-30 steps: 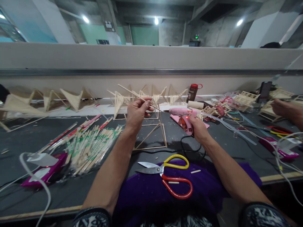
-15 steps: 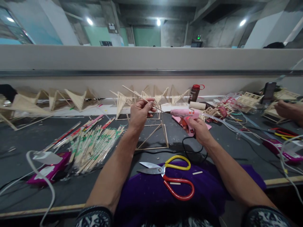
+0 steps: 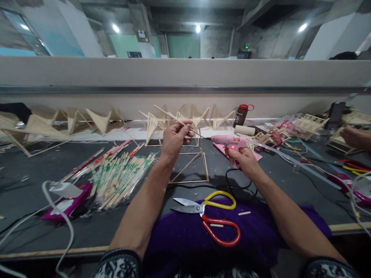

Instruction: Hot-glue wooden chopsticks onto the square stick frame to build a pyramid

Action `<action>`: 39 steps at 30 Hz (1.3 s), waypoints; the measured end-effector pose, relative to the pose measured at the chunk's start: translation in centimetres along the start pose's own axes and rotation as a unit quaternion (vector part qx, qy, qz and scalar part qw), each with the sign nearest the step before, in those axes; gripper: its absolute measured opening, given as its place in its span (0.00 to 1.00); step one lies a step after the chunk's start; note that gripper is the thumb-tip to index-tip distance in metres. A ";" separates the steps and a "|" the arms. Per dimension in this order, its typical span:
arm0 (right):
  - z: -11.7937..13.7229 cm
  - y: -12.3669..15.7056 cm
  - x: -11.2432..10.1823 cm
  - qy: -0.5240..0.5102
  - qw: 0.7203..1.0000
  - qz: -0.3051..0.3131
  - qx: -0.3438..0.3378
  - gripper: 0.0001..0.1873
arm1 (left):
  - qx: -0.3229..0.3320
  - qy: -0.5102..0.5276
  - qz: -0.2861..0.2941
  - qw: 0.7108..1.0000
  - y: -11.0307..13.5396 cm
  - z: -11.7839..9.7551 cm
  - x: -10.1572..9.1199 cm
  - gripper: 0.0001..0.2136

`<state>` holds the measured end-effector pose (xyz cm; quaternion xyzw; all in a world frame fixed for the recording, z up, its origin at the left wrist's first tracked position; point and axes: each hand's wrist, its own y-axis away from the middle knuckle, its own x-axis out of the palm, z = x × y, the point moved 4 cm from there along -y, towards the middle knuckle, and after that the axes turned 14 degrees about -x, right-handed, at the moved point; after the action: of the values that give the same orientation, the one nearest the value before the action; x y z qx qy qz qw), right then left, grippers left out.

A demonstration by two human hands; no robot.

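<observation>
One slim wooden stick (image 3: pixel 164 111) sits pinched in the almost closed fingers of the left hand (image 3: pixel 174 138); one smooth pink plastic glue gun (image 3: pixel 227 140) fills the curled fingers of the right hand (image 3: pixel 244 159). Below the fingers: one angular stick frame (image 3: pixel 187 166), one pair of steel scissors (image 3: pixel 200 209) with two looped handles.

Co-worker's hand (image 3: pixel 355 138) cropped, nozzle (image 3: pixel 208 138) contact unclear

The left hand (image 3: pixel 175 139) pinches a stick (image 3: pixel 168 114); the right (image 3: pixel 245 160) grips a glue gun (image 3: pixel 230 139), nozzle (image 3: pixel 208 138) near the stick's lower end. A frame (image 3: pixel 189 182) sits on the table (image 3: pixel 95 233), with scissors (image 3: pixel 198 208) nearer, bagged sticks (image 3: pixel 124 179) leftward and a bottle (image 3: pixel 241 116) behind.
</observation>
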<state>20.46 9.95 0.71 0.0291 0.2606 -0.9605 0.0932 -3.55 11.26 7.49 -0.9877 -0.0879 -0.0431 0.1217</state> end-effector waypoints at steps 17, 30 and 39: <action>0.9 0.1 -0.2 0.078 0.996 -0.033 -0.003 0.20 | -0.003 -0.005 0.000 1.000 0.2 -0.1 0.1 0.11; 1.0 0.3 0.0 0.119 0.993 -0.022 -0.002 0.21 | -0.006 -0.007 0.005 1.000 0.1 0.1 0.2 0.12; 0.7 0.3 -0.1 0.143 0.989 -0.016 -0.025 0.22 | 0.002 -0.007 -0.001 1.000 0.1 -0.1 0.1 0.10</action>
<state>20.58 9.32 1.20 0.1591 0.2955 -0.9411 0.0403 -3.47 11.12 7.52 -0.9877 -0.0895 -0.0360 0.1228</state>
